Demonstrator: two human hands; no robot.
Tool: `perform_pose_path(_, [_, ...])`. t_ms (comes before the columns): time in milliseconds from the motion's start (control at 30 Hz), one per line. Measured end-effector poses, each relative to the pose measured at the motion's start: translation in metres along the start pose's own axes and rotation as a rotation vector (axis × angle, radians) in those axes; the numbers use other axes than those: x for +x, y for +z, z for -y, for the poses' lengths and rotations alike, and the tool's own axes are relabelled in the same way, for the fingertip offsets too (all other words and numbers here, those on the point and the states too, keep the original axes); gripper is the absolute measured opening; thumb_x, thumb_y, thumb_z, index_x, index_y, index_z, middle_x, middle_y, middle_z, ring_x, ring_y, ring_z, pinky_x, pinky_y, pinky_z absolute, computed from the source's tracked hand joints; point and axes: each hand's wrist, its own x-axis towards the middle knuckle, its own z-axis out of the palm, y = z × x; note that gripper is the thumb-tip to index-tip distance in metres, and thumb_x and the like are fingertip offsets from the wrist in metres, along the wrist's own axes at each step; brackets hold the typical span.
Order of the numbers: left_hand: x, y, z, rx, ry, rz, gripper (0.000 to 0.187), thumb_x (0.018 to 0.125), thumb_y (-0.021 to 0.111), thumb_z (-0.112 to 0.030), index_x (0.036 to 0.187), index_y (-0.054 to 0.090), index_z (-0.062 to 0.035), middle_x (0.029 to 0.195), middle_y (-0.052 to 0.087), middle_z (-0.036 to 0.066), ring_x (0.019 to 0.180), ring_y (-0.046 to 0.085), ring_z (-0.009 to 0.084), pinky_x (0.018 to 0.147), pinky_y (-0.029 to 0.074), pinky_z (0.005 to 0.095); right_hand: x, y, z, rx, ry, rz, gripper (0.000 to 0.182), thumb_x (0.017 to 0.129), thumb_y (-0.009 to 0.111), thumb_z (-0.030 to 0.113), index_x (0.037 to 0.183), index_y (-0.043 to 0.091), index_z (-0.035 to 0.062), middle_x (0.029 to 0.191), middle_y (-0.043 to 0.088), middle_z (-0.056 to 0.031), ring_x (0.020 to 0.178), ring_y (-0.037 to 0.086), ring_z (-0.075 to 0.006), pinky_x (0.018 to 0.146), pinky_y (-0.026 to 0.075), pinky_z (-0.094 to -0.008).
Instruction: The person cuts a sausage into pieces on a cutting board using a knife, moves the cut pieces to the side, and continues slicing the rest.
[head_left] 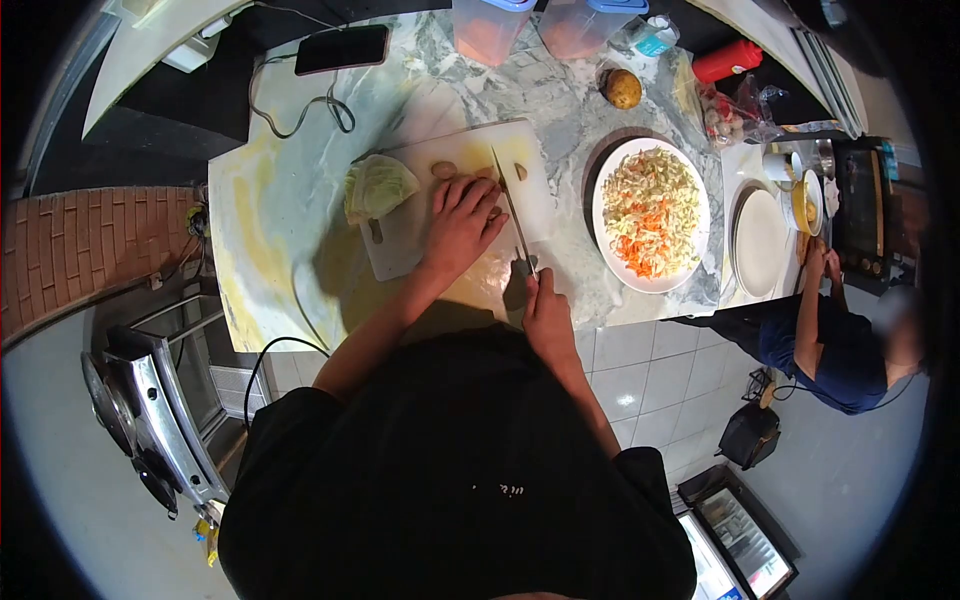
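Observation:
My right hand (546, 308) grips the handle of a kitchen knife (515, 208), its blade pointing away from me over the white cutting board (400, 250). My left hand (465, 222) presses down on the board just left of the blade, fingers bent and close together. Whatever lies under those fingertips is mostly hidden. Small brownish pieces lie around it: one piece (443, 170) beyond the left hand and another slice (520, 172) right of the blade. A cut cabbage (380, 188) rests at the board's left edge.
Right of the board stands a white plate (603, 245) of shredded cabbage and carrot. Behind are a potato (622, 89), plastic containers (490, 35), a red bottle (727, 61) and a phone (342, 49) with a cable. Another person (825, 340) works at the far right.

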Motion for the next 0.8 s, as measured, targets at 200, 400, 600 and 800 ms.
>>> perform_pose_path(200, [-0.001, 0.001, 0.001, -0.001, -0.007, 0.003, 0.041, 0.089, 0.066, -0.032, 0.123, 0.064, -0.0073, 0.128, 0.058, 0.004, 0.123, 0.048, 0.0273, 0.108, 0.032, 0.0466, -0.001, -0.006, 0.005, -0.010, 0.033, 0.058, 0.021, 0.105, 0.043, 0.025, 0.104, 0.039, 0.0044, 0.066, 0.060, -0.0306, 0.066, 0.060, -0.0541, 0.053, 0.044, -0.0624])
perform_pose_path(400, [-0.001, 0.000, 0.002, -0.011, -0.029, 0.011, 0.041, 0.089, 0.066, -0.033, 0.123, 0.064, -0.0079, 0.129, 0.057, 0.004, 0.124, 0.047, 0.0268, 0.108, 0.031, 0.0469, 0.000, -0.012, 0.014, -0.041, 0.035, 0.035, 0.021, 0.105, 0.044, 0.025, 0.104, 0.039, 0.0053, 0.066, 0.060, -0.0299, 0.066, 0.060, -0.0536, 0.055, 0.043, -0.0624])
perform_pose_path(600, [-0.001, 0.001, 0.001, -0.013, -0.042, 0.002, 0.041, 0.089, 0.066, -0.033, 0.123, 0.064, -0.0085, 0.130, 0.057, 0.003, 0.124, 0.047, 0.0266, 0.108, 0.031, 0.0467, 0.003, -0.016, 0.009, -0.058, 0.014, 0.021, 0.019, 0.106, 0.044, 0.023, 0.106, 0.044, 0.0038, 0.066, 0.060, -0.0302, 0.068, 0.060, -0.0523, 0.053, 0.041, -0.0597])
perform_pose_path(800, [0.000, 0.002, 0.001, -0.005, -0.043, -0.003, 0.041, 0.090, 0.066, -0.033, 0.124, 0.063, -0.0088, 0.129, 0.057, 0.003, 0.123, 0.047, 0.0263, 0.108, 0.032, 0.0467, 0.008, -0.022, 0.009, -0.111, 0.029, 0.061, 0.023, 0.106, 0.042, 0.028, 0.106, 0.041, 0.0052, 0.069, 0.062, -0.0304, 0.068, 0.061, -0.0534, 0.055, 0.045, -0.0628])
